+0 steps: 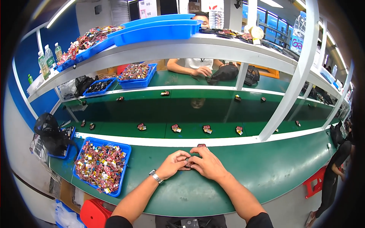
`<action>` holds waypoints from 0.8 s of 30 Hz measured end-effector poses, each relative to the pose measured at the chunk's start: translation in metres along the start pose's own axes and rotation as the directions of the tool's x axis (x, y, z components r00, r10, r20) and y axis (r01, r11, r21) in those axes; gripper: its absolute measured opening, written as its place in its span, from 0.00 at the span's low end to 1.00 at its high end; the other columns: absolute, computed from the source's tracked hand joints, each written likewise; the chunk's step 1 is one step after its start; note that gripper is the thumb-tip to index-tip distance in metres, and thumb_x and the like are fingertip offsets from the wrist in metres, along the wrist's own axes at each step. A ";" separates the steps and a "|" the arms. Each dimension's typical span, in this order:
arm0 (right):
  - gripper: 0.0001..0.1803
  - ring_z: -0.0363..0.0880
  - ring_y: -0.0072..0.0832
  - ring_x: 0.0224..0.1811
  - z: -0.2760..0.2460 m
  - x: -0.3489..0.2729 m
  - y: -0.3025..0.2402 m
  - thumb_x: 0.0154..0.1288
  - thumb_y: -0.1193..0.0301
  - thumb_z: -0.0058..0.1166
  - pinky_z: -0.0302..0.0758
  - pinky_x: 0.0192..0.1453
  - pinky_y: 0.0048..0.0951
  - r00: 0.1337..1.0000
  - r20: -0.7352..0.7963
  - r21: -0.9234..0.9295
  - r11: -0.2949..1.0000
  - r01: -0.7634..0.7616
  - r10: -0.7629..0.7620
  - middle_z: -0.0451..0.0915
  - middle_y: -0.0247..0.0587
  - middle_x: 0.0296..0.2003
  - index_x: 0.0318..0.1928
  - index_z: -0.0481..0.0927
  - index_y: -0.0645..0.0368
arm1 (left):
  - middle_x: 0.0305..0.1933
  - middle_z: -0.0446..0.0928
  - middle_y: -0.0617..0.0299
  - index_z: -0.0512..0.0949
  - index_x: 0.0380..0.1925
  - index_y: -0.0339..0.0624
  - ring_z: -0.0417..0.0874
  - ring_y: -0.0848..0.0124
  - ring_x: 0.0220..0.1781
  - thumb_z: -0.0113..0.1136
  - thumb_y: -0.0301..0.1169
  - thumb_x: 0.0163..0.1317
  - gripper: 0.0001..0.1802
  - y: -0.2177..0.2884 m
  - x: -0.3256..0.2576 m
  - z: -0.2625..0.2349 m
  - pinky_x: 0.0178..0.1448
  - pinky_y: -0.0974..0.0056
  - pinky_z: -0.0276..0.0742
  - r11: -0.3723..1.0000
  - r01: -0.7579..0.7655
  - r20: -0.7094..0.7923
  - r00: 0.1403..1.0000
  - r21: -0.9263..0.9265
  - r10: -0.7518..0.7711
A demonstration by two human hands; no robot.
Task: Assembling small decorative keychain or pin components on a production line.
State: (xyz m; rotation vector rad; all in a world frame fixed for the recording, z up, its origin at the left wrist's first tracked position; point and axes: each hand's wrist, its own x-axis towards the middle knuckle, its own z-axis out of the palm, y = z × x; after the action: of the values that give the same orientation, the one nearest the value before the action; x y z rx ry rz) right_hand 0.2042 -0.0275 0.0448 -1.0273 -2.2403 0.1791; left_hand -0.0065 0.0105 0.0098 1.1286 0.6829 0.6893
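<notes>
Both my hands meet over the green worktop, near the white rail. My left hand (172,164), with a watch at the wrist, pinches a small dark part (188,165). Fingers of my right hand (207,163) close on the same part from the other side. Most of it is hidden by my fingers, so its kind cannot be made out. Just beyond my right fingertips lies a small red piece (201,145), partly covered. To the left stands a blue tray (128,152) heaped with small red, white and yellow electronic pieces.
Past the white rail (159,141), small assemblies (176,128) lie spaced along a dark green belt (152,108). A shelf (159,53) with blue trays spans above, held by a slanted post (289,91). A co-worker's hand (201,71) is across; red stools (95,214) stand below.
</notes>
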 end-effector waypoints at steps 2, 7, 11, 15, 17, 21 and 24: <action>0.13 0.75 0.40 0.53 0.001 -0.001 0.001 0.58 0.71 0.65 0.76 0.55 0.41 1.000 0.016 0.028 1.000 -0.012 0.011 0.74 0.38 0.52 0.45 0.85 0.49 | 0.50 0.80 0.58 0.69 0.56 0.37 0.82 0.70 0.54 0.48 0.20 0.72 0.14 0.001 0.000 0.002 0.59 0.61 0.83 1.000 0.010 0.019 1.000 0.015 -0.010; 0.07 0.73 0.40 0.58 0.012 -0.006 0.008 0.60 0.71 0.64 0.75 0.59 0.40 0.994 0.073 0.145 0.985 -0.092 0.082 0.74 0.39 0.56 0.40 0.86 0.52 | 0.55 0.77 0.57 0.69 0.57 0.38 0.81 0.70 0.55 0.49 0.19 0.71 0.16 -0.001 0.000 0.000 0.61 0.61 0.82 1.000 0.003 0.042 0.999 -0.017 -0.002; 0.05 0.73 0.39 0.60 0.016 -0.008 0.008 0.62 0.69 0.63 0.73 0.62 0.38 0.978 0.070 0.276 0.938 -0.209 0.197 0.74 0.39 0.57 0.38 0.86 0.54 | 0.56 0.76 0.56 0.68 0.58 0.37 0.80 0.70 0.57 0.51 0.18 0.69 0.18 0.001 -0.002 -0.004 0.62 0.61 0.81 0.999 -0.021 0.084 0.996 -0.029 0.024; 0.07 0.73 0.39 0.61 0.019 -0.008 0.008 0.63 0.68 0.63 0.72 0.64 0.38 0.970 0.047 0.300 0.923 -0.241 0.237 0.76 0.40 0.56 0.39 0.86 0.56 | 0.56 0.76 0.56 0.67 0.59 0.36 0.79 0.70 0.59 0.52 0.17 0.67 0.20 0.000 -0.002 -0.004 0.64 0.60 0.80 0.991 -0.120 0.159 0.981 0.051 0.111; 0.07 0.73 0.40 0.61 0.019 -0.009 0.008 0.63 0.68 0.63 0.72 0.64 0.38 0.970 0.039 0.300 0.923 -0.240 0.240 0.76 0.41 0.56 0.39 0.86 0.56 | 0.56 0.76 0.55 0.67 0.59 0.36 0.78 0.70 0.59 0.52 0.17 0.67 0.20 0.001 -0.003 -0.002 0.65 0.60 0.80 0.993 -0.113 0.159 0.982 0.033 0.107; 0.07 0.75 0.40 0.60 0.017 -0.011 0.015 0.61 0.70 0.64 0.71 0.65 0.39 0.968 0.082 0.376 0.892 -0.251 0.237 0.78 0.41 0.55 0.39 0.87 0.56 | 0.57 0.75 0.54 0.67 0.59 0.35 0.79 0.68 0.59 0.49 0.17 0.70 0.18 0.001 0.000 -0.003 0.65 0.59 0.80 0.999 -0.034 0.133 0.991 0.001 0.033; 0.07 0.77 0.40 0.57 0.014 -0.010 0.013 0.59 0.71 0.66 0.71 0.65 0.40 0.974 0.083 0.441 0.869 -0.224 0.209 0.79 0.41 0.55 0.39 0.88 0.55 | 0.57 0.75 0.54 0.66 0.59 0.35 0.80 0.67 0.59 0.48 0.18 0.70 0.18 0.003 -0.002 -0.003 0.65 0.59 0.80 1.000 -0.016 0.124 0.992 0.006 0.015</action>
State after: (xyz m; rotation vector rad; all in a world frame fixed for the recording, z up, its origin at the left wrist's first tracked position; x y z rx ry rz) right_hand 0.2089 -0.0238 0.0236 -1.0146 -1.9678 0.7793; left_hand -0.0102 0.0116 0.0119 1.1742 0.5724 0.6248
